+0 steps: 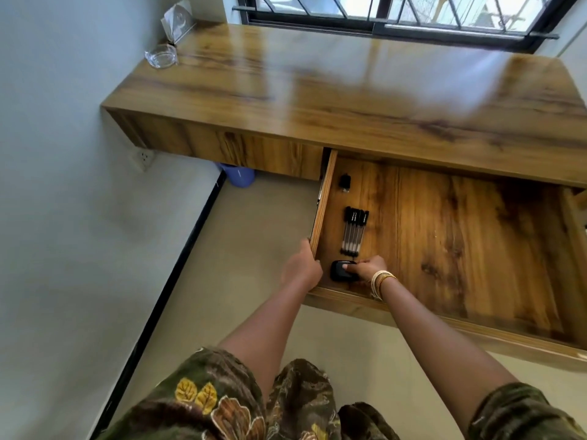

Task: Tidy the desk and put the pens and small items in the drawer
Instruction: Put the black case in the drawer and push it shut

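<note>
The wooden drawer under the desk is pulled wide open. Several black-capped clear pens lie side by side near its left wall. A small black bottle lies farther back. At the drawer's front left corner sits a small black rounded case; my right hand rests on it with fingers wrapped over its top. My left hand grips the front end of the drawer's left side wall.
A glass ashtray and a clear acrylic stand sit at the desk's far left corner. A window runs behind the desk. A blue bin stands under it by a wall socket.
</note>
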Demonstrator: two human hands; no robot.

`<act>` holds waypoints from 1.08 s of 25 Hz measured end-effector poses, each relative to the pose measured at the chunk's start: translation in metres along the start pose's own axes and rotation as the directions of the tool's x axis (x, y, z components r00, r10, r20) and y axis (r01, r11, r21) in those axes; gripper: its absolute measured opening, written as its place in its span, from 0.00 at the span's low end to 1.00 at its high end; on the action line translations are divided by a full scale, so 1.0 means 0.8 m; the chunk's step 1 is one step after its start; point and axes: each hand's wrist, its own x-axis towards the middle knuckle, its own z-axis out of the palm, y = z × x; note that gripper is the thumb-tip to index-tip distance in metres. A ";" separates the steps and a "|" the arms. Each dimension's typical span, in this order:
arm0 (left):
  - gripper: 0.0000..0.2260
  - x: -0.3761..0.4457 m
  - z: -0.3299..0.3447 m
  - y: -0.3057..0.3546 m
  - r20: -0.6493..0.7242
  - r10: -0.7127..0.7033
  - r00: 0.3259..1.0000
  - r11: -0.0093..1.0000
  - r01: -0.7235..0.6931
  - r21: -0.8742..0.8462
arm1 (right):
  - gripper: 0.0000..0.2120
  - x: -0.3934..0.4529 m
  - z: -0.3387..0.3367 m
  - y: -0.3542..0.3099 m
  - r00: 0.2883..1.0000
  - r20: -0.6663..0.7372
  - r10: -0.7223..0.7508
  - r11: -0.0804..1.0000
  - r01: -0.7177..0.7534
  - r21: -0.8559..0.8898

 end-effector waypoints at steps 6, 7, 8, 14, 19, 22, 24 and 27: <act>0.29 -0.003 0.002 -0.005 0.021 0.026 0.999 0.998 -0.027 0.057 | 0.19 -0.011 0.003 0.003 0.997 -0.044 -0.057 0.994 0.053 -0.098; 0.29 -0.003 0.003 -0.005 0.020 0.029 0.999 0.998 -0.030 0.052 | 0.17 -0.015 0.003 0.004 0.997 -0.049 -0.064 0.993 0.059 -0.105; 0.29 -0.003 0.003 -0.006 0.018 0.030 0.999 0.998 -0.031 0.055 | 0.16 -0.018 0.002 0.004 0.996 -0.052 -0.072 0.992 0.066 -0.110; 0.28 -0.015 0.001 -0.006 0.015 0.032 0.999 0.994 -0.033 0.100 | 0.17 -0.028 -0.008 0.013 0.995 -0.011 -0.094 0.973 0.090 -0.211; 0.26 -0.022 0.005 -0.013 0.002 0.030 1.000 0.992 -0.030 0.119 | 0.17 -0.050 -0.013 0.018 0.984 -0.054 -0.170 0.920 0.138 -0.367; 0.25 -0.032 0.004 -0.014 -0.007 0.026 1.000 0.988 -0.025 0.151 | 0.17 -0.063 -0.015 0.022 0.971 -0.080 -0.224 0.883 0.168 -0.438; 0.24 -0.041 0.004 -0.015 -0.027 0.086 0.996 0.967 -0.077 0.243 | 0.17 -0.072 -0.018 0.026 0.967 -0.091 -0.237 0.870 0.170 -0.462; 0.27 -0.053 0.005 -0.021 -0.069 0.244 0.967 0.871 -0.187 0.455 | 0.17 -0.087 -0.023 0.036 0.948 -0.138 -0.286 0.845 0.182 -0.502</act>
